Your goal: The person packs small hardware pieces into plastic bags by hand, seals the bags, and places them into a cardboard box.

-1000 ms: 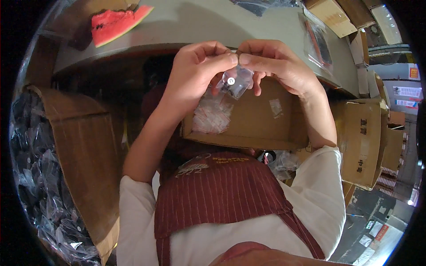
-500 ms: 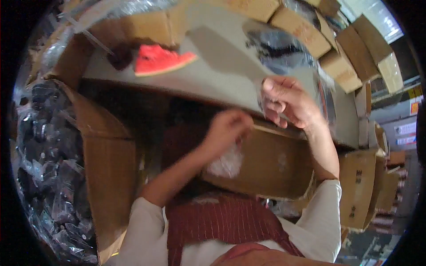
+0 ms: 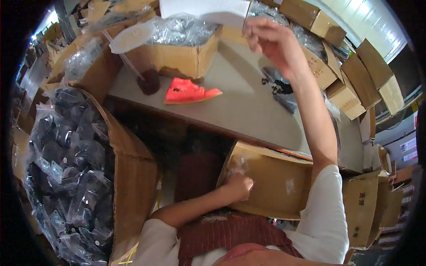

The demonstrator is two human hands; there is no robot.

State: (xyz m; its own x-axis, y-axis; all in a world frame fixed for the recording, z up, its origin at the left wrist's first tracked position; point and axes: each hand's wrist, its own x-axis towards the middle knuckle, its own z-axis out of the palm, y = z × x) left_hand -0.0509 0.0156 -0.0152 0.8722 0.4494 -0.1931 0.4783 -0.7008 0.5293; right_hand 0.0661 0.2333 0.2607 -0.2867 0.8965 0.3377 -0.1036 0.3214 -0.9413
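- A tall cardboard box (image 3: 133, 186) stands at the far left, below the worktop's left end, and is heaped with small clear bags of dark parts (image 3: 66, 168).
- On the grey worktop (image 3: 248, 106), near its left corner, stands a clear plastic cup (image 3: 143, 66) with a straw and a dark drink.
- Just right of the cup, a red watermelon slice (image 3: 188, 92) lies flat on the worktop, near the front edge.
- Behind the slice, along the worktop's far edge, sits an open carton (image 3: 186, 53) stuffed with clear plastic bags.
- The left hand (image 3: 239, 186) is low, below the worktop's front edge, reaching into the open cardboard box (image 3: 270, 186) on the person's lap; its fingers are curled closed, pressed on a small clear bag (image 3: 237, 166) lying against the box's inner wall. Whether they grip it, I cannot tell.
- The right hand (image 3: 270, 42) is raised above the worktop's far edge, fingers bent and loosely parted; whether they hold anything cannot be told.
- Beneath that forearm a clear bag of dark small parts (image 3: 279, 88) lies on the worktop.
- Stacked cardboard cartons (image 3: 355, 75) crowd the worktop's right end.
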